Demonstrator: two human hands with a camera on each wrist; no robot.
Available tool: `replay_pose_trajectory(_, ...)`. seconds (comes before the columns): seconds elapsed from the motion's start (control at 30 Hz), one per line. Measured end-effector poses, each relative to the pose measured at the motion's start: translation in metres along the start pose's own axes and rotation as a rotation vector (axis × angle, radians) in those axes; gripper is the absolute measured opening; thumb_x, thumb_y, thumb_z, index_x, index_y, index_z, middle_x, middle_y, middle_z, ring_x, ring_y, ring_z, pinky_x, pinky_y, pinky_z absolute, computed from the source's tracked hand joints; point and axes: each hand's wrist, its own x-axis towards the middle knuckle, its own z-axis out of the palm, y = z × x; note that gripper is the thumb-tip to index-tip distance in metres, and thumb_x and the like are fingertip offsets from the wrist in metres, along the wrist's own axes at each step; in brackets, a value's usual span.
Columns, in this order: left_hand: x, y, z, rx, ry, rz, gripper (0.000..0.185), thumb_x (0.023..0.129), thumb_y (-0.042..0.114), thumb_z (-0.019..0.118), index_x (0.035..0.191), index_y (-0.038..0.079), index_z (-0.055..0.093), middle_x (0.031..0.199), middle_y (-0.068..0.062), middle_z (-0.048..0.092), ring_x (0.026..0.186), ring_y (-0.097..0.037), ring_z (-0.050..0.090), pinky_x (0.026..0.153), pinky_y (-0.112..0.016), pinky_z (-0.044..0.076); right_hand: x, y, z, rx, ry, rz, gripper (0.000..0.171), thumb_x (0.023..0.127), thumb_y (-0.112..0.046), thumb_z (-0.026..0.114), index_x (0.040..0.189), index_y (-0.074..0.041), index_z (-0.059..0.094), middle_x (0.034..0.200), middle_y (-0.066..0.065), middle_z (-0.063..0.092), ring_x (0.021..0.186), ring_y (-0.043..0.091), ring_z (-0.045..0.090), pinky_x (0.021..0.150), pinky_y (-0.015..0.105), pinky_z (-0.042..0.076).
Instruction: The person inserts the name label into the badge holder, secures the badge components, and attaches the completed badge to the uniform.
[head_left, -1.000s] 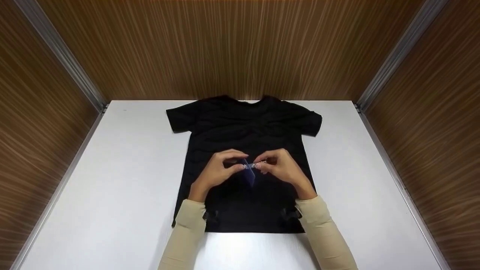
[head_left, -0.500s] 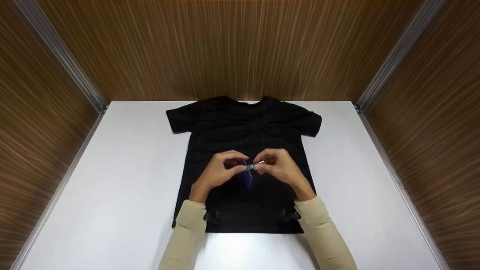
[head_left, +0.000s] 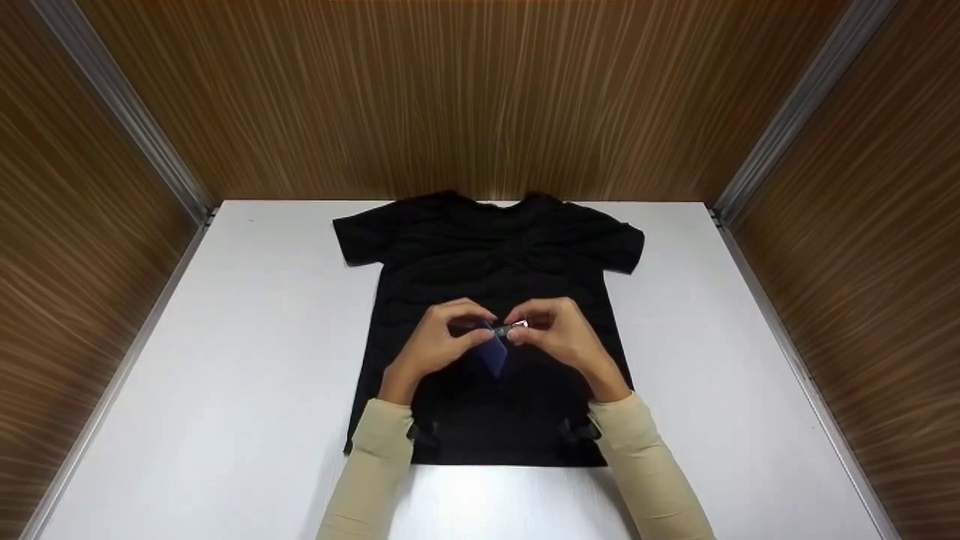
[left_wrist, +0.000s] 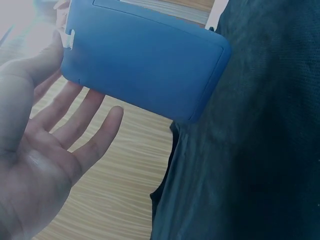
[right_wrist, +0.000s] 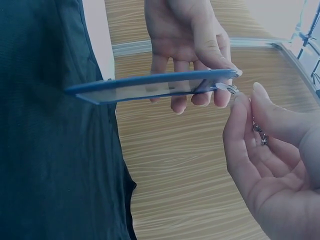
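A black T-shirt (head_left: 487, 255) lies flat on the white table (head_left: 247, 337). Above its middle both hands meet. My left hand (head_left: 466, 330) pinches the top corner of a flat blue badge holder (head_left: 493, 355), which hangs down edge-on. The left wrist view shows the blue badge holder (left_wrist: 145, 60) broadside, with the other fingers of the left hand (left_wrist: 75, 130) spread behind it. My right hand (head_left: 531, 331) pinches the small metal clip (head_left: 517, 327) at the holder's top. In the right wrist view the metal clip (right_wrist: 228, 88) touches the right hand's fingertips (right_wrist: 242, 105) at the end of the holder (right_wrist: 150, 86).
Wood-grain walls (head_left: 480, 97) with metal corner strips (head_left: 120, 112) close in the table on three sides. White tabletop shows left and right of the shirt and along the near edge. Beige sleeves (head_left: 375, 465) cover both forearms.
The hands have drawn slightly closer together. The blue holder has turned a little in the left hand's pinch. The shirt has not moved.
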Motion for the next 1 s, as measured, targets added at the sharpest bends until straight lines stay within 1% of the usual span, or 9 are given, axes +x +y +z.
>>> replay_pose_trajectory(0.07, 0.0001, 0.0009, 0.0002, 0.004, -0.002, 0.001, 0.020, 0.093, 0.022, 0.078, 0.110, 0.010, 0.078, 0.105, -0.007, 0.074, 0.102, -0.027, 0.071, 0.092, -0.059, 0.057, -0.0002, -0.0001, 0.0001, -0.004, 0.001, -0.016, 0.014, 0.085, 0.001, 0.081, 0.097, 0.005, 0.077, 0.091, 0.023, 0.074, 0.070, 0.011, 0.066, 0.065, 0.018, 0.056)
replay_pose_trajectory(0.2, 0.0005, 0.0008, 0.0015, 0.015, -0.014, -0.008, 0.019, 0.093, 0.022, 0.078, 0.109, 0.012, 0.078, 0.105, -0.006, 0.074, 0.100, -0.027, 0.071, 0.091, -0.058, 0.057, -0.0008, -0.0012, 0.0012, -0.013, 0.011, -0.043, 0.013, 0.084, -0.001, 0.082, 0.096, 0.003, 0.077, 0.090, 0.021, 0.075, 0.069, 0.011, 0.065, 0.065, 0.019, 0.056)
replay_pose_trajectory(0.33, 0.0010, 0.0013, 0.0028, 0.029, -0.029, -0.029, 0.018, 0.093, 0.024, 0.078, 0.109, 0.015, 0.078, 0.106, -0.005, 0.074, 0.101, -0.034, 0.070, 0.092, -0.060, 0.056, -0.0008, -0.0008, 0.0025, -0.014, 0.017, -0.071, 0.014, 0.084, -0.006, 0.083, 0.095, 0.000, 0.077, 0.091, 0.019, 0.075, 0.072, 0.011, 0.067, 0.067, 0.020, 0.057)
replay_pose_trajectory(0.47, 0.0012, 0.0026, 0.0035, 0.018, -0.044, -0.053, 0.016, 0.094, 0.025, 0.077, 0.106, 0.015, 0.078, 0.105, -0.005, 0.074, 0.103, -0.038, 0.068, 0.096, -0.062, 0.053, -0.0011, -0.0012, 0.0028, -0.033, 0.019, -0.090, 0.015, 0.085, -0.009, 0.082, 0.097, -0.001, 0.077, 0.094, 0.017, 0.076, 0.074, 0.008, 0.067, 0.068, 0.019, 0.058)
replay_pose_trajectory(0.63, 0.0012, 0.0032, 0.0040, 0.023, -0.051, -0.059, 0.013, 0.095, 0.025, 0.076, 0.102, 0.014, 0.077, 0.102, -0.005, 0.073, 0.101, -0.029, 0.069, 0.097, -0.062, 0.052, -0.0013, -0.0027, 0.0028, -0.070, 0.012, -0.097, 0.019, 0.087, -0.010, 0.080, 0.104, -0.001, 0.078, 0.099, 0.016, 0.077, 0.078, 0.006, 0.067, 0.069, 0.019, 0.057)
replay_pose_trajectory(0.73, 0.0009, 0.0027, 0.0046, 0.039, -0.052, -0.057, 0.013, 0.095, 0.023, 0.075, 0.103, 0.013, 0.077, 0.103, -0.005, 0.074, 0.102, -0.028, 0.069, 0.097, -0.061, 0.053, -0.0013, -0.0022, 0.0026, -0.075, -0.007, -0.123, 0.022, 0.090, -0.008, 0.076, 0.110, 0.001, 0.077, 0.100, 0.016, 0.077, 0.078, 0.009, 0.068, 0.069, 0.019, 0.057)
replay_pose_trajectory(0.83, 0.0003, 0.0024, 0.0051, 0.053, -0.055, -0.057, 0.014, 0.095, 0.023, 0.075, 0.104, 0.013, 0.077, 0.104, -0.006, 0.074, 0.103, -0.028, 0.070, 0.098, -0.058, 0.054, -0.0016, -0.0015, 0.0025, -0.077, -0.025, -0.163, 0.024, 0.094, -0.006, 0.072, 0.116, 0.003, 0.075, 0.097, 0.017, 0.075, 0.077, 0.016, 0.069, 0.067, 0.020, 0.056)
replay_pose_trajectory(0.9, 0.0001, 0.0022, 0.0055, 0.060, -0.059, -0.057, 0.015, 0.095, 0.023, 0.075, 0.105, 0.012, 0.077, 0.105, -0.006, 0.075, 0.103, -0.026, 0.070, 0.098, -0.055, 0.055, -0.0018, -0.0019, 0.0027, -0.079, -0.031, -0.184, 0.024, 0.096, -0.004, 0.069, 0.118, 0.004, 0.074, 0.095, 0.017, 0.074, 0.077, 0.021, 0.070, 0.067, 0.020, 0.056)
replay_pose_trajectory(1.0, -0.0001, 0.0030, 0.0057, 0.071, -0.062, -0.059, 0.016, 0.096, 0.024, 0.075, 0.106, 0.011, 0.077, 0.104, -0.005, 0.075, 0.101, -0.020, 0.070, 0.097, -0.047, 0.057, -0.0022, -0.0033, 0.0037, -0.091, -0.026, -0.198, 0.022, 0.096, 0.000, 0.068, 0.117, 0.005, 0.074, 0.094, 0.018, 0.074, 0.077, 0.027, 0.070, 0.067, 0.020, 0.055)
